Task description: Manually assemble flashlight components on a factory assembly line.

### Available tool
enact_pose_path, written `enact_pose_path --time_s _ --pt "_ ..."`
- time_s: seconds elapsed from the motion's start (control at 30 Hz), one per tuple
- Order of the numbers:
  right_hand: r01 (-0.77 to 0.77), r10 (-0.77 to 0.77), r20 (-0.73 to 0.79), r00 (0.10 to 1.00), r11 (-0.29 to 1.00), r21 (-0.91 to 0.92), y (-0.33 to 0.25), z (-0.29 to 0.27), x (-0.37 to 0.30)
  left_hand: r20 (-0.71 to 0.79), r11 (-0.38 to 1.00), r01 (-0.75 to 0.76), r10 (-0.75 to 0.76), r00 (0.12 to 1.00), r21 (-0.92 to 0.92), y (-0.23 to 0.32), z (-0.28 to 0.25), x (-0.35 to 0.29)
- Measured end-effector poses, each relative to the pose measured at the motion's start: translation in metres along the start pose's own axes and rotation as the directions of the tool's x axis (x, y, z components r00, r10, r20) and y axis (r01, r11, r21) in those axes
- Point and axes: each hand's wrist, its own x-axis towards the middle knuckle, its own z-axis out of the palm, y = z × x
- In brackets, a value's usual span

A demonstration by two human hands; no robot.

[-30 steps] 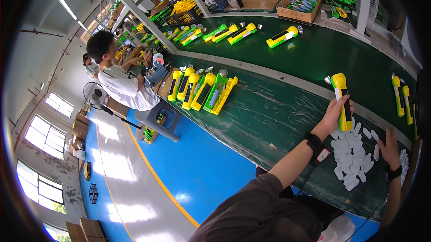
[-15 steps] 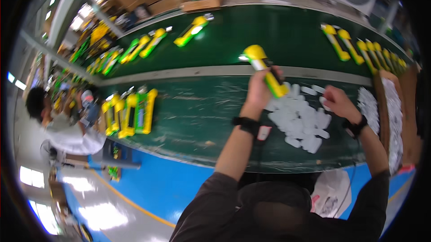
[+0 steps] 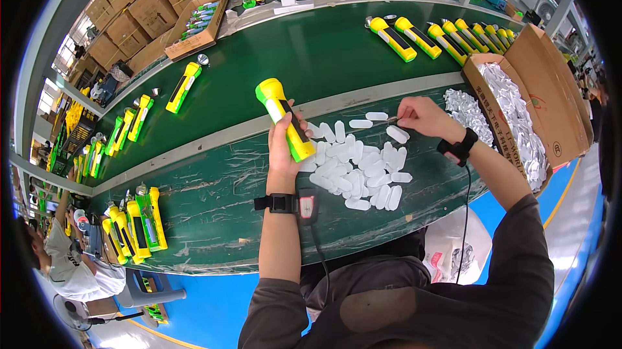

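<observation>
My left hand is wrapped round a yellow and green flashlight with a dark side strip, its wide yellow head tilted up and away from me. My right hand is closed in a pinch just above the bench; a thin dark sliver shows at the fingertips, too small to name. Close below those fingers lies a white oval piece. Between my hands a loose pile of white oval pieces covers part of the green bench. Each wrist wears a black strap.
Beyond a pale rail, flashlights lie on the green belt. An open cardboard box full of silvery-white pieces stands at right, beside another heap. More flashlights stand at left, near a seated person.
The whole view has swung and is sharper now. My left hand still holds the flashlight. My right hand stays pinched near the upper right of the white pile, with its fingers pointing left.
</observation>
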Motion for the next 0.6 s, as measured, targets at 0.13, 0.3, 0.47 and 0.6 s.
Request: enact_pose_path --time_s 0.13,0.3,0.47,0.6 --pt "0.021 -0.018 0.019 1.000 0.973 -0.228 0.000 -0.026 -0.019 -0.041 0.996 0.039 -0.043 0.998 -0.085 -0.005 0.008 0.005" --pt "-0.098 -0.035 -0.181 0.983 0.729 -0.678 0.021 -0.045 -0.041 -0.022 0.998 0.060 -0.060 0.998 -0.024 0.000 0.000 0.006" --pt "-0.154 -0.178 -0.342 0.923 0.643 -0.750 0.109 -0.067 -0.048 0.056 0.997 0.017 -0.021 0.998 0.069 0.000 -0.003 0.000" --pt "-0.074 -0.253 -0.356 0.899 0.715 -0.695 0.181 -0.086 -0.077 0.047 0.994 0.063 -0.068 0.997 0.093 -0.014 0.010 0.005"
